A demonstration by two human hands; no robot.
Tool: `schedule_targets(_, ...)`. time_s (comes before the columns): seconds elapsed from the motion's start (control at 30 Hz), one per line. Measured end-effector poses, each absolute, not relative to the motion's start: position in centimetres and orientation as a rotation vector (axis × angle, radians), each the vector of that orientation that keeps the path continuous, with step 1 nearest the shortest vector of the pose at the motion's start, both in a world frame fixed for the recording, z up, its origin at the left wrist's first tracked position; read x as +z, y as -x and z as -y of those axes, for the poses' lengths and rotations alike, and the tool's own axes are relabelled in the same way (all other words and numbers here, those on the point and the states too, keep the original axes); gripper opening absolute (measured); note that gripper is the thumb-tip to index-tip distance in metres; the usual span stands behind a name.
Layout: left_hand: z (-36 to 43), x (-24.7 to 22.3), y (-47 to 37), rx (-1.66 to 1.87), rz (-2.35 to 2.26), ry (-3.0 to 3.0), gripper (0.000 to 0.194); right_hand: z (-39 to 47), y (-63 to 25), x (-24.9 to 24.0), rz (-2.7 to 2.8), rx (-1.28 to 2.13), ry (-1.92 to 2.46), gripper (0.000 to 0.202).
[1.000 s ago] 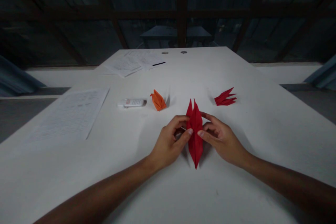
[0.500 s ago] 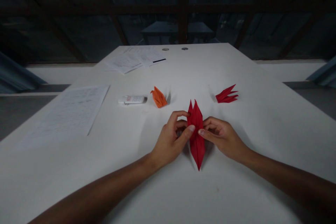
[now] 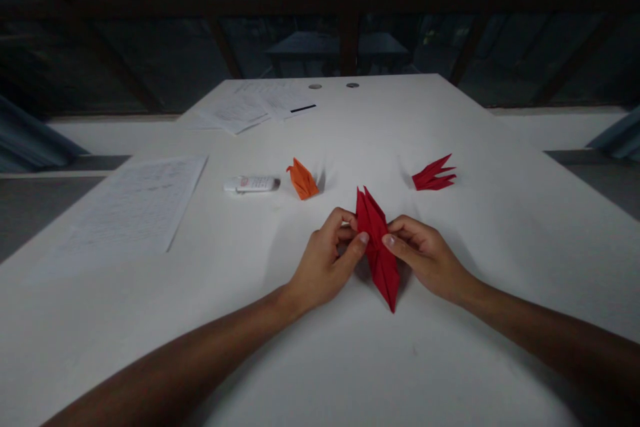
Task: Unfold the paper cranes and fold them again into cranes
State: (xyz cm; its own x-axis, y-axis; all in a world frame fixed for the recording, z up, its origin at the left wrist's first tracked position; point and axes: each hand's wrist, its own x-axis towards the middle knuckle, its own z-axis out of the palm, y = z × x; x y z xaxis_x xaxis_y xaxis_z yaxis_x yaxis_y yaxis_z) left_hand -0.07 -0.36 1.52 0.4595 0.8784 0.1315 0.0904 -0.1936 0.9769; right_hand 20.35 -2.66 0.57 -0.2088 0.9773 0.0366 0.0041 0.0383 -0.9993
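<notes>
Between my two hands is a folded piece of red origami paper (image 3: 379,240), long and diamond-shaped, with two narrow points at its far end and one point toward me. My left hand (image 3: 330,257) pinches its left edge, thumb on top and fingers partly hidden beneath. On the opposite edge my right hand (image 3: 425,253) grips the paper the same way, the thumb near the middle. Beyond my left hand stands a small orange origami piece (image 3: 303,180). A smaller red origami piece (image 3: 434,174) with several spiky points lies past my right hand.
Left of the orange piece lies a white tube-like item (image 3: 251,184) with printing. A written sheet (image 3: 135,207) is at the left, and more papers (image 3: 240,110) with a black strip (image 3: 303,108) lie farther back. Two round discs sit near the white table's (image 3: 400,120) far edge.
The red paper has turned, its near point swinging to the right and its far points slightly left. Both hands keep their pinch on it. The view has tilted slightly.
</notes>
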Motion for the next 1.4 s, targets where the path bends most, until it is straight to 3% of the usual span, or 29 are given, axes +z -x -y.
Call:
schedule_targets(0.17, 0.4, 1.3, -0.1, 0.903, -0.848, -1.595, 0.024, 2.7, -20.4, 0.5, 1.380, 1.338, 1.062, 0.024)
schedule_targets(0.53, 0.2, 1.4, -0.2, 0.895, -0.817, -1.574, 0.053, 3.1, -20.1, 0.5, 1.343, 1.330, 1.126, 0.022)
schedule_targets(0.63, 0.0, 1.5, -0.1, 0.884, -0.814, -1.609, 0.065, 3.4, -20.0, 0.3, 1.334, 1.269, 1.111, 0.036)
schedule_targets(0.73, -0.1, 1.5, 0.0, 0.870, -0.831, -1.689, 0.073, 3.7, -20.1, 0.2, 1.397, 1.170, 1.092, 0.032)
schedule_targets(0.83, 0.0, 1.6, 0.2, 0.904, -0.851, -1.840, 0.055, 3.8, -20.3, 0.3, 1.518, 1.012, 1.127, 0.015)
schedule_targets(0.93, 0.0, 1.6, 0.3, 0.916, -0.846, -1.977, 0.030, 3.8, -20.5, 0.3, 1.567, 0.925, 1.167, 0.014)
schedule_targets(1.0, 0.0, 1.4, 0.3, 0.903, -0.851, -2.011, 0.029, 3.7, -20.6, 0.3, 1.549, 0.934, 1.174, 0.017)
schedule_targets(1.17, -0.1, 1.0, 0.5, 0.975, -0.867, -2.076, 0.055, 3.7, -20.8, 0.2, 1.507, 0.975, 1.191, 0.027)
schedule_targets(1.4, -0.5, 0.9, 0.8, 1.135, -0.798, -2.362, 0.017, 3.7, -20.7, 0.1, 1.503, 0.958, 1.203, 0.024)
